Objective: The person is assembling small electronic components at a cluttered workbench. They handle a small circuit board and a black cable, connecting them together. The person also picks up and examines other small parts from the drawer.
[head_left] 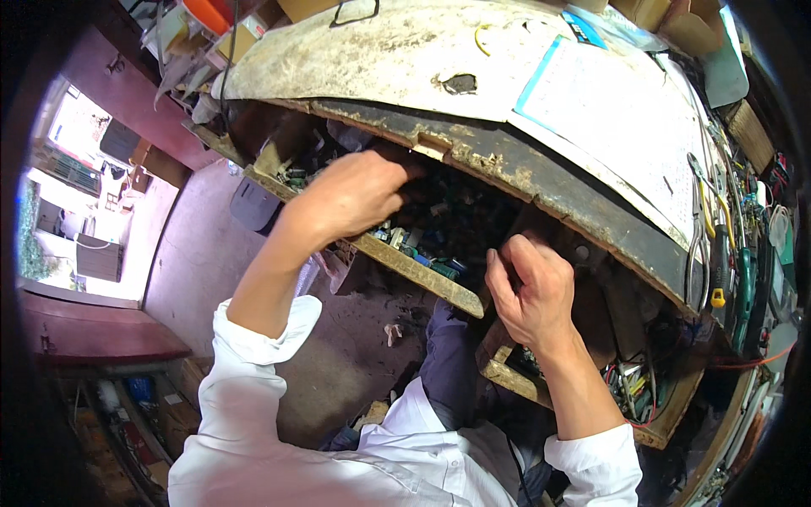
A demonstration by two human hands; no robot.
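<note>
My left hand [361, 193] reaches over a wooden drawer [418, 272] pulled out from under the worktable. Its outer fingers are curled, while the foremost fingers go into the shadow below the table edge, so their tips are hidden. Small loose electronic parts [414, 241], some green and blue, fill the drawer. My right hand [538, 291] is at the drawer's right end, above a second wooden drawer [515, 380]. Its fingers are bent in and closed; whatever they may hold is hidden.
Above the drawers spreads a worn, stained worktable [380, 63] with a rough front edge. A paper sheet [608, 127] lies on it. Pliers [699, 245] and other hand tools hang at the right. Wires [634, 389] fill part of the right drawer. An open doorway [93, 203] is at left.
</note>
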